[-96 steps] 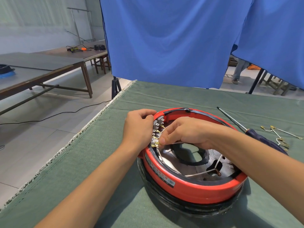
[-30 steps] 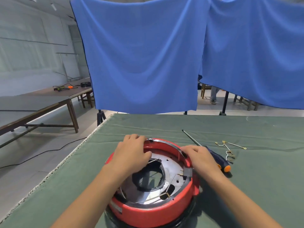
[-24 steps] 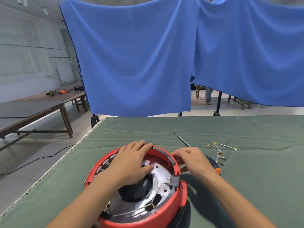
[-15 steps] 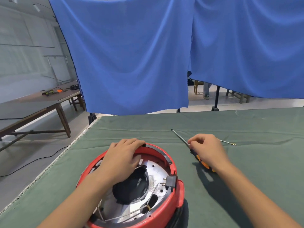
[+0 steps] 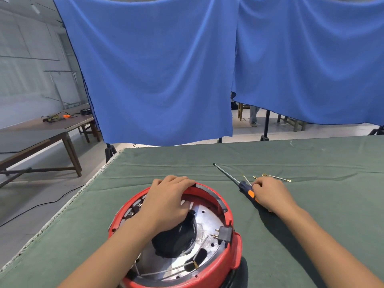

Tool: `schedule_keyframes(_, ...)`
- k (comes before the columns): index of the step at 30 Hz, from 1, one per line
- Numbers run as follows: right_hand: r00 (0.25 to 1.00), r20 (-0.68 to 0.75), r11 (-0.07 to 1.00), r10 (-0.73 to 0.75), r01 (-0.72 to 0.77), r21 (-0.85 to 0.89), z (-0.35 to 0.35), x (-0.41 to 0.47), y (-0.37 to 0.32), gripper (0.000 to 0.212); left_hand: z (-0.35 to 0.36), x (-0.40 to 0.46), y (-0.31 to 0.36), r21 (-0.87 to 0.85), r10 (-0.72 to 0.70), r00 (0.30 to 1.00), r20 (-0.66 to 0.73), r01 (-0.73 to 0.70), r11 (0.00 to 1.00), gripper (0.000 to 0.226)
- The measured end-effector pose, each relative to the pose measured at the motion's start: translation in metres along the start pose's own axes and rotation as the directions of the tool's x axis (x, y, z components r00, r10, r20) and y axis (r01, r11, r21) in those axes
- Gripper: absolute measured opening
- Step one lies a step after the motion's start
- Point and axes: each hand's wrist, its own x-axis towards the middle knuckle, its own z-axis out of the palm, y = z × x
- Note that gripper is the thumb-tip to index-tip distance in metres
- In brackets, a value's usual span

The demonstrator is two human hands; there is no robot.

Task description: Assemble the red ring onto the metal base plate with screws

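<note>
The red ring sat around the metal plate at the near edge of the green desk, the whole assembly tilted slightly toward the camera. The left hand rested on the far rim, fingers loosely curled over its edge and pressing down, apparently steadying it. The right hand lay on the desk to the right of the ring, fingers curled among the brass fasteners and against the screwdriver; whether it had pinched anything could not be told. The step in hand seemed to be fetching a screw. To do it well, the person would pick up a single piece cleanly, keep the left hand firm so the ring and plate holes stay aligned, and start the thread by finger before driving it. Counted: one ring, one plate, one screwdriver, two hands, and at least three thin brass pieces, their exact number unclear because the hand covered some.
</note>
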Motion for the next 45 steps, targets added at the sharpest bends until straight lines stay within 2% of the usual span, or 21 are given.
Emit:
schedule_keyframes(4, 0.998, -0.066, 0.994, -0.008, 0.015, 0.109, 0.001, 0.0, 0.001, 0.019, 0.001, 0.004, 0.004, -0.053, 0.021, 1.0, -0.008, -0.021, 0.998, 0.051)
schedule_keyframes(6, 0.992, -0.122, 0.996, -0.019, 0.029, 0.084, 0.004, 0.003, 0.005, 0.022, 0.0, 0.004, 0.002, -0.107, 0.008, 1.0, -0.001, -0.008, 0.994, 0.052)
schedule_keyframes(9, 0.999, -0.035, 1.0, 0.007, -0.007, -0.005, 0.004, 0.007, 0.011, 0.02, -0.003, 0.001, -0.003, -0.248, -0.039, 0.999, 0.009, 0.04, 0.968, 0.051)
schedule_keyframes(13, 0.997, 0.082, 1.0, 0.005, -0.007, 0.029, -0.006, 0.011, 0.017, 0.021, -0.005, -0.004, -0.006, -0.383, -0.106, 0.994, 0.024, 0.107, 0.917, 0.042)
schedule_keyframes(17, 0.999, 0.041, 0.999, -0.004, 0.002, 0.051, -0.003, 0.006, 0.015, 0.008, -0.005, -0.003, -0.007, -0.416, -0.129, 0.991, 0.035, 0.132, 0.9, 0.034)
schedule_keyframes(23, 0.999, -0.038, 0.996, 0.017, -0.02, -0.082, 0.006, 0.001, 0.005, 0.022, -0.007, -0.005, -0.007, -0.427, -0.116, 0.992, 0.046, 0.124, 0.896, 0.03)
schedule_keyframes(25, 1.0, -0.023, 1.0, 0.015, -0.015, -0.007, 0.002, 0.001, 0.003, 0.024, -0.007, -0.007, -0.007, -0.419, -0.112, 0.993, 0.048, 0.121, 0.9, 0.03)
schedule_keyframes(29, 1.0, -0.028, 0.961, -0.012, 0.02, 0.277, -0.011, -0.002, -0.007, 0.024, -0.008, -0.007, -0.006, -0.402, -0.107, 0.993, 0.043, 0.116, 0.908, 0.029)
schedule_keyframes(32, 0.997, -0.04, 0.87, -0.06, 0.072, 0.488, -0.021, -0.01, -0.021, 0.02, -0.009, -0.008, -0.005, -0.403, -0.112, 0.993, 0.033, 0.115, 0.908, 0.028)
schedule_keyframes(35, 0.992, 0.016, 0.663, -0.121, 0.069, 0.745, -0.029, -0.023, -0.041, 0.015, -0.011, -0.009, -0.004, -0.415, -0.13, 0.991, 0.023, 0.127, 0.901, 0.026)
schedule_keyframes(40, 0.985, 0.033, 0.465, -0.172, 0.052, 0.884, -0.031, -0.042, -0.065, 0.012, -0.014, -0.012, -0.001, -0.4, -0.137, 0.99, -0.01, 0.122, 0.908, 0.025)
schedule_keyframes(44, 0.964, 0.142, 0.148, -0.224, -0.11, 0.983, -0.033, -0.051, -0.075, 0.013, -0.018, -0.013, 0.007, -0.54, -0.128, 0.991, -0.04, 0.086, 0.837, 0.023)
schedule_keyframes(45, 0.956, 0.172, 0.099, -0.237, -0.152, 0.983, -0.032, -0.053, -0.078, 0.012, -0.019, -0.012, 0.009, -0.587, -0.125, 0.991, -0.039, 0.078, 0.806, 0.022)
